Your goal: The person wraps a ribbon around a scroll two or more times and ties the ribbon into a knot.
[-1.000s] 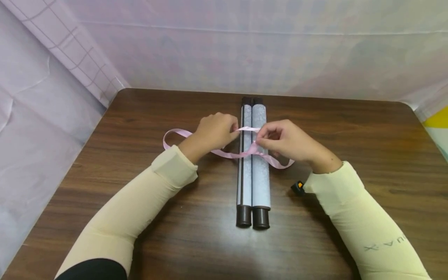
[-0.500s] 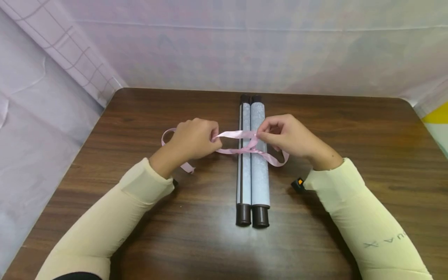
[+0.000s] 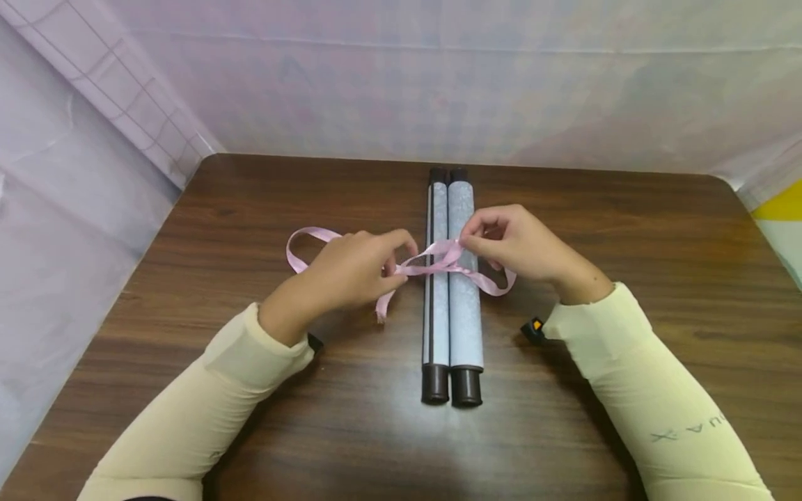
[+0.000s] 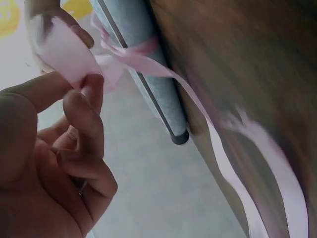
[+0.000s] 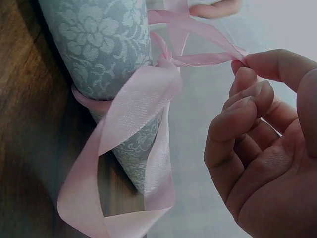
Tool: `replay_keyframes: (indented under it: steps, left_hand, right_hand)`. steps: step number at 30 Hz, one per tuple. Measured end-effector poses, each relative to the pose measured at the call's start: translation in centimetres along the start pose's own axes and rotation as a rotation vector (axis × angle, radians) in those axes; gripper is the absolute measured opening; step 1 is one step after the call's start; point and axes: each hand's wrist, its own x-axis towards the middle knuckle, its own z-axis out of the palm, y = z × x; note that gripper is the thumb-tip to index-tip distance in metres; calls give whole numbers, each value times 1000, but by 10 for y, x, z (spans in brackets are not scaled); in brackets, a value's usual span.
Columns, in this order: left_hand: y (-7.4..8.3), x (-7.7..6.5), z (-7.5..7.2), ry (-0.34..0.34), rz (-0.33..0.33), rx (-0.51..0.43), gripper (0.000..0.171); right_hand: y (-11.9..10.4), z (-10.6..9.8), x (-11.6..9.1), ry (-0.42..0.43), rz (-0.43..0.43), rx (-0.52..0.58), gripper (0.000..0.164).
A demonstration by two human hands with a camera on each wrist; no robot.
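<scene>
Two hanging scrolls, rolled up, lie side by side on the table, the left one (image 3: 441,320) with a dark stripe and the right one (image 3: 466,320) plain pale blue-grey, both with dark brown end knobs. Pink ribbon (image 3: 482,282) goes around their middle, crossing on top. Left of the scrolls, my left hand (image 3: 351,271) pinches a ribbon strand (image 4: 69,52) between thumb and index finger. Above the right scroll my right hand (image 3: 514,243) pinches a ribbon loop (image 5: 208,58) at its tip, other fingers curled. Another ribbon loop (image 5: 133,119) hangs by the right scroll's side.
The brown wooden table (image 3: 301,431) ends at a pale curtain (image 3: 388,97) behind. A long ribbon tail (image 3: 307,232) curves on the table left of the scrolls. Small black devices show at both cuffs, such as the right one (image 3: 534,330).
My left hand pulled a ribbon strand out leftward, then came back toward the scrolls with its index finger raised; the strand now hangs slacker. My right hand keeps its pinch nearly in place.
</scene>
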Motion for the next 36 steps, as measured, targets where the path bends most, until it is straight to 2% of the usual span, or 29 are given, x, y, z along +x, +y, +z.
replay_keyframes:
  steps: [2, 5, 7, 11, 13, 15, 18, 21, 24, 27, 31, 36]
  left_hand:
    - [5, -1, 2, -11, 47, -8, 41]
    - [11, -3, 5, -35, 114, -14, 45]
    - [15, -4, 7, -55, 154, -31, 41]
    - [23, -4, 10, -90, 223, -66, 19]
    - [25, -4, 11, -112, 239, -81, 12]
    - [27, -3, 12, -132, 260, -92, 13]
    - [29, -2, 14, -144, 295, -110, 17]
    - [33, -2, 17, -144, 336, -125, 23]
    - [39, -1, 21, -136, 344, -131, 17]
    - [44, 1, 25, -93, 343, -101, 12]
    - [51, 7, 32, -24, 350, -22, 11]
    - [62, 14, 36, 10, 315, 13, 13]
  right_hand:
    - [1, -1, -1, -2, -9, -7, 8]
    - [1, -2, -4, -4, -26, -10, 8]
    - [2, -3, -5, -4, -32, -10, 8]
    - [0, -6, -9, 1, -21, 4, 8]
    - [-10, -7, -13, 1, -8, -3, 9]
    - [-19, -8, -15, 1, 6, -8, 9]
    - [-21, -10, -17, -3, 15, -20, 9]
    - [-9, -11, -16, -3, 15, -20, 8]
    - [-4, -12, -16, -5, 9, -17, 8]
    - [-4, -12, -15, -4, -4, -12, 9]
    - [-3, -10, -13, 0, -1, -5, 9]
    - [-2, -7, -10, -24, 7, 16, 10]
